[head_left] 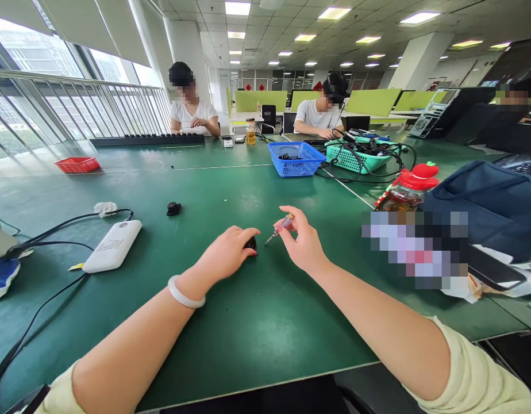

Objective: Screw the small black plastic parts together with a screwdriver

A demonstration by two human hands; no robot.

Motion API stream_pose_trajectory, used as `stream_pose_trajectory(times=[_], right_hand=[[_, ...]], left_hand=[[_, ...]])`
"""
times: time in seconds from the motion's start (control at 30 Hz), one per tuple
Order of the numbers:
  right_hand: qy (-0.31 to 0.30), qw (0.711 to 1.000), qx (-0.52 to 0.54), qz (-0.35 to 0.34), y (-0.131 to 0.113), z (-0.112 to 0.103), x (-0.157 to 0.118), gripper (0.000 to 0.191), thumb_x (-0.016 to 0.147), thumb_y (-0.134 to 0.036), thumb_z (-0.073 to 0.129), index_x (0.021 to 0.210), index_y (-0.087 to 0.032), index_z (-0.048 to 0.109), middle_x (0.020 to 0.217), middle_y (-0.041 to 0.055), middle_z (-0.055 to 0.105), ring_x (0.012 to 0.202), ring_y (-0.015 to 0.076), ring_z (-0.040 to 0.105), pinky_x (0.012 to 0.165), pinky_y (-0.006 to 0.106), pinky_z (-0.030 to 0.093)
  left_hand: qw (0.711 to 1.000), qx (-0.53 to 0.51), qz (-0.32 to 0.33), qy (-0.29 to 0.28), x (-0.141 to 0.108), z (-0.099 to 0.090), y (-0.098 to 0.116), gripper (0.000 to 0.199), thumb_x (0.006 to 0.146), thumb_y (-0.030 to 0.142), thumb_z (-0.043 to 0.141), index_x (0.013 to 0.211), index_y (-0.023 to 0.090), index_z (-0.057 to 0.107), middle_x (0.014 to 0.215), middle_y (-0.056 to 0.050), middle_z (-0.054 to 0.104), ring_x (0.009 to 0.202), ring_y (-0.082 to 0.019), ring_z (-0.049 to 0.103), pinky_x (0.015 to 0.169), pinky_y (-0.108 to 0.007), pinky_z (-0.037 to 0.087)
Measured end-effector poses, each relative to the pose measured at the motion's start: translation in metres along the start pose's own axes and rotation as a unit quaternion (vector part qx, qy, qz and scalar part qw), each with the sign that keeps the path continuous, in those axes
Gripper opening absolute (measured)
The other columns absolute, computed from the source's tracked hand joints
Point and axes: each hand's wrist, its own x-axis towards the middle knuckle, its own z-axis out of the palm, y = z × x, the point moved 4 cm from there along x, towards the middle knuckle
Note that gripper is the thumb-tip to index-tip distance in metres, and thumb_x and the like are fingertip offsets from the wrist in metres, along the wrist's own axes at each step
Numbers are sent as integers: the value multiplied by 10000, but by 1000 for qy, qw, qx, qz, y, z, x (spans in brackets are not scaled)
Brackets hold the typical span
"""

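My left hand (224, 253) rests on the green table, its fingers closed round a small black part (250, 246) that they mostly hide. In my right hand (303, 241) is a small screwdriver (284, 223), gripped between thumb and fingers with the index finger raised along its end. The thin shaft slants down to the left, its tip just right of the black part and apart from it. Further off to the left lies another small black part (173, 209) on the table.
A white power bank (112, 247) with black cables lies at left, a red tray (77, 165) behind it. Beyond my hands stand a blue basket (296, 160) and a green basket (356, 158) of cables. At right are a red-lidded jar (406, 192) and dark bag (485, 201). Two people sit opposite.
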Motion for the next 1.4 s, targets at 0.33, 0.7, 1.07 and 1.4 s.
stream_pose_trajectory(times=[0.33,0.7,1.07,1.4], right_hand=[[56,987,-9,-151,-28,-10,-12,323,946,-230,487,1265,-273,461,982,42,725,864,189,708,865,392,578],[-12,975,-23,-222,-36,3,-20,375,940,-159,478,1290,-289,442,1018,34,734,891,178,719,855,364,592],[-9,963,-35,-267,-38,9,-20,402,912,-102,517,1272,-273,466,1050,42,726,894,171,711,835,338,600],[-60,944,-56,-321,-45,12,-21,215,858,-62,535,961,-247,493,840,18,697,730,158,669,660,293,567]], left_hand=[[978,-207,-12,-16,-1,25,-5,490,855,176,537,1335,263,487,1301,-79,636,1202,-250,598,1065,-459,460],[926,-377,-39,-4,0,33,-14,598,791,161,601,1357,265,440,1210,-88,651,1155,-216,630,1076,-453,467],[945,-328,-18,-17,-2,29,-8,605,795,119,533,1373,231,397,1270,-70,663,1140,-218,635,1035,-420,480],[925,-378,-41,-19,-1,30,-11,609,809,201,631,1377,225,411,1242,-98,669,1102,-229,651,1032,-452,479]])
